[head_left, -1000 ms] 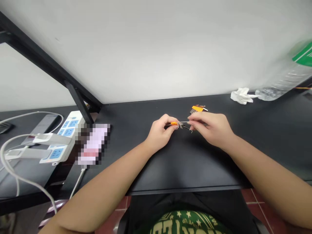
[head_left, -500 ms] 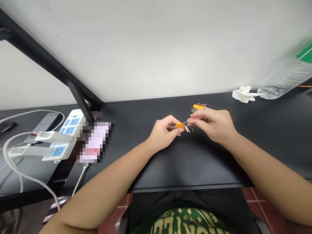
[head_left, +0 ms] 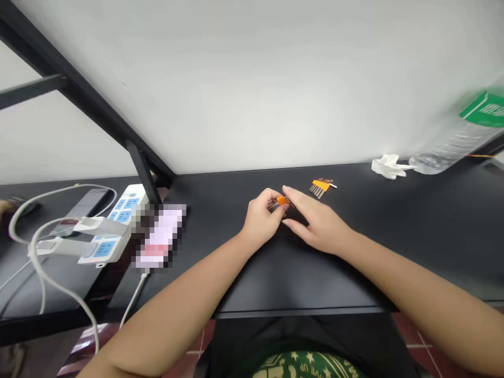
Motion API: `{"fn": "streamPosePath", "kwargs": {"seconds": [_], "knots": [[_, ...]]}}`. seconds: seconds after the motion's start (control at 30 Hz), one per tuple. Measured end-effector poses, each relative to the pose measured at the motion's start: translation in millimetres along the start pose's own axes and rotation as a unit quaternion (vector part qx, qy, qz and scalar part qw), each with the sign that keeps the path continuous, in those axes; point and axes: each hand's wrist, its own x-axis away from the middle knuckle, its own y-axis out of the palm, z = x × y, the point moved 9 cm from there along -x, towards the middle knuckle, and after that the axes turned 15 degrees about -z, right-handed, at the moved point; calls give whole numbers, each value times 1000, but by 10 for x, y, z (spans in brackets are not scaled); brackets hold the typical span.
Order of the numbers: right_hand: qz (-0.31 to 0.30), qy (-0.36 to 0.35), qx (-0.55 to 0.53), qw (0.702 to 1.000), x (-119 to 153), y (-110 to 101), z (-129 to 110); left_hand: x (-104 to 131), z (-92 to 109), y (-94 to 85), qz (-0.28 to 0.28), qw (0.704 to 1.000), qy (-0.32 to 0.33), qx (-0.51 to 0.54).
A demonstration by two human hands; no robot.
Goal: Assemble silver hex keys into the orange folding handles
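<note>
My left hand [head_left: 263, 218] is closed around a hex key set [head_left: 282, 200], an orange plastic holder with metal hex keys through it. Straight shanks show on the left side of the holder. On its right side the key ends are mostly hidden by my right hand [head_left: 315, 218]. That hand has its fingers stretched out and its thumb apart, with the fingers against or very near the key ends; contact is hard to make out. A second orange hex key set [head_left: 321, 185] lies on the black desk [head_left: 244, 273], behind my right hand.
At the left are a phone [head_left: 161, 236] on a charging cable, a white power strip [head_left: 118, 226] with plugs and looping white cables, and a black metal frame [head_left: 144, 170]. Crumpled tissue [head_left: 389, 166] and a clear plastic bottle [head_left: 452, 144] stand by the wall [head_left: 275, 94].
My right hand has let go of the thin key end it was pinching, opened its fingers and moved left against the holder. The second set is now fully uncovered. The view has shifted slightly.
</note>
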Motion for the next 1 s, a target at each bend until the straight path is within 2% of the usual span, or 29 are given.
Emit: {"fn": "streamPosePath", "kwargs": {"seconds": [0.1, 0.2, 0.27, 0.43, 0.63, 0.87, 1.0], "knots": [[8, 72, 33, 997, 59, -192, 318, -11, 6, -16, -3, 1000, 19, 17], [-109, 140, 80, 981, 74, -107, 624, -24, 4, -32, -9, 999, 36, 12], [-184, 159, 80, 967, 80, 31, 695, -28, -1, -43, -9, 999, 42, 1], [-267, 203, 131, 933, 81, 242, 565, -16, 40, 2, -30, 998, 58, 5], [-283, 194, 150, 927, 131, 197, 453, 16, 139, 66, -57, 995, 77, -5], [-311, 178, 137, 924, 176, 222, 467, -13, 100, 136, -83, 993, 79, 20], [-315, 185, 126, 922, 172, 217, 469, -32, 52, 122, -72, 994, 79, 39]]}}
